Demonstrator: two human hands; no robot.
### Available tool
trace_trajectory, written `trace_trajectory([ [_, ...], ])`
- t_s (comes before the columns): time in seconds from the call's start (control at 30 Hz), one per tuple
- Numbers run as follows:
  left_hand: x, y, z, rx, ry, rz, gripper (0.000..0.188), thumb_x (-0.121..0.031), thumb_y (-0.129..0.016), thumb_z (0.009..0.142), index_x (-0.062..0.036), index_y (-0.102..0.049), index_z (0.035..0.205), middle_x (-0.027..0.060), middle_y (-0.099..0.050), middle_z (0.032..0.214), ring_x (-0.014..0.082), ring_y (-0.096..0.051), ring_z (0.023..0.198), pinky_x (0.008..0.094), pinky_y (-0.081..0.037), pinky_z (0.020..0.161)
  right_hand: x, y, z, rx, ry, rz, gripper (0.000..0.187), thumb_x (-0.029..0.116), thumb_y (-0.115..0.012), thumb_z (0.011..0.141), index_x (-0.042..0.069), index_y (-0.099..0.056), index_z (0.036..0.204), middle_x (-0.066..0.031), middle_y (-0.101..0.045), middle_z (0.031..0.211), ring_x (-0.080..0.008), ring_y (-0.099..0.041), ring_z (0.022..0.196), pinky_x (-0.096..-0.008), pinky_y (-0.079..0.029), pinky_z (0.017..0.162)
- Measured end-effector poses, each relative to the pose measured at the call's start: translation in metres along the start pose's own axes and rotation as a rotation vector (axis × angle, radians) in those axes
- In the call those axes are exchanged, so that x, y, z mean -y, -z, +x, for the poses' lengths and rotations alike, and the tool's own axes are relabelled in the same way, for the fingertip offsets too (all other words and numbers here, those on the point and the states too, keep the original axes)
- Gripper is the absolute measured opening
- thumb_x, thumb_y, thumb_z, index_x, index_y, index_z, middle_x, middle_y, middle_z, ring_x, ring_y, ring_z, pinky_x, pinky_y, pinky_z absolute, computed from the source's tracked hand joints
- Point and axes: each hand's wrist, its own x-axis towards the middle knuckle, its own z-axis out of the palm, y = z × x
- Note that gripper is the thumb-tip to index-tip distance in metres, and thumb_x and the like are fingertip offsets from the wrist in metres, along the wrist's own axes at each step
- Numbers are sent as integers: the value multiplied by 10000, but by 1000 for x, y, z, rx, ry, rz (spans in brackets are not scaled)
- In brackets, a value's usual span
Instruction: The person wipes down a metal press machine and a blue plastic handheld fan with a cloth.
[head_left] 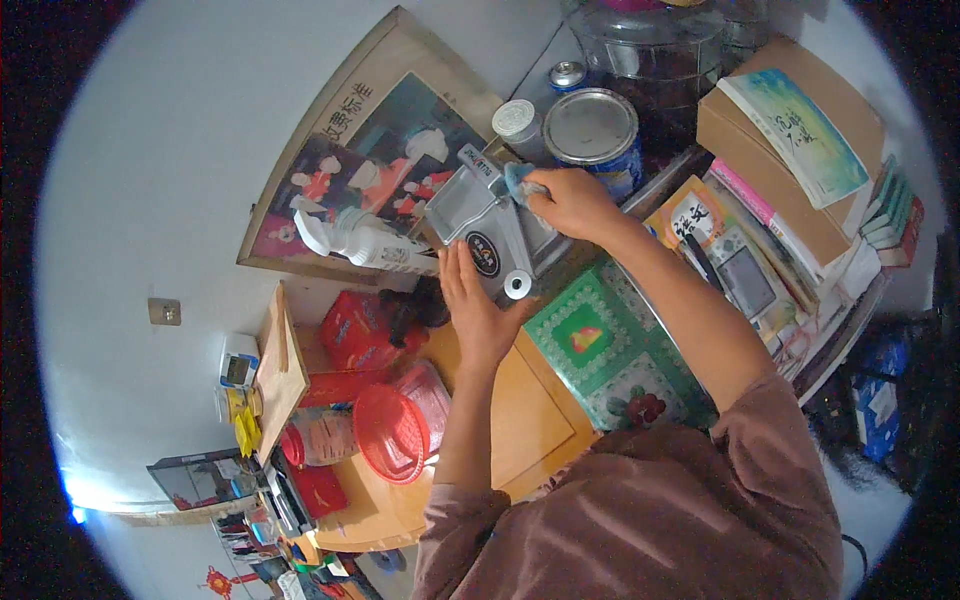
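Note:
A silver appliance that looks like a portable gas stove (463,207) stands among the things at the back middle, with a black oval label and a round pale knob on its near side. My left hand (478,318) lies against its near left edge, fingers stretched out flat. A light blue cloth (517,182) is pinched in my right hand (573,203), up against the stove's right side. Part of the cloth is hidden by my fingers. Just left of the stove is a white spray bottle (365,243).
Behind the stove are a blue paint can (592,128), a white-lidded jar (515,120) and a large clear bottle (650,50). Books and a cardboard box (765,150) crowd the right. A green patterned cloth (590,335) lies nearer me; a red basket (391,433) sits left.

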Motion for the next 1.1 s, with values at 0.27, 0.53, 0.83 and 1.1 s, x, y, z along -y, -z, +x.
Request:
trace_trajectory([
  [0.27, 11, -21, -8, -22, 104, -143, 1100, -13, -778, 567, 13, -155, 1473, 245, -155, 1534, 412, -136, 1431, 436, -187, 1162, 7, 11, -70, -86, 146, 59, 305, 144, -572, 840, 25, -621, 1116, -206, -651, 992, -377, -623, 930, -427, -493, 802],
  [0.53, 16, -22, -9, 27, 43, -84, 1039, -22, -748, 629, 19, -149, 1477, 251, -182, 1530, 406, -129, 1437, 428, -166, 1166, 9, -8, -5, -52, -5, 170, 298, 206, -537, 865, 15, -634, 1073, -228, -659, 917, -422, -619, 828, -500, -491, 777],
  [0.83, 8, -6, -7, 49, 90, -116, 1386, -549, -860, 491, 73, -96, 1465, 293, -191, 1506, 433, -151, 1419, 453, -213, 1145, 10, -9, -25, -69, 196, -70, 236, 151, -535, 858, 31, -618, 1044, -205, -627, 944, -408, -580, 912, -486, -463, 799],
  [1.1, -8, -6, -11, -92, 199, -313, 1322, -519, -860, 551, 64, -106, 1467, 307, -220, 1489, 422, -221, 1401, 441, -248, 1132, 23, 15, -67, -30, 259, -194, 292, 27, -577, 807, 5, -608, 1097, -187, -614, 1027, -384, -562, 985, -441, -452, 853],
])
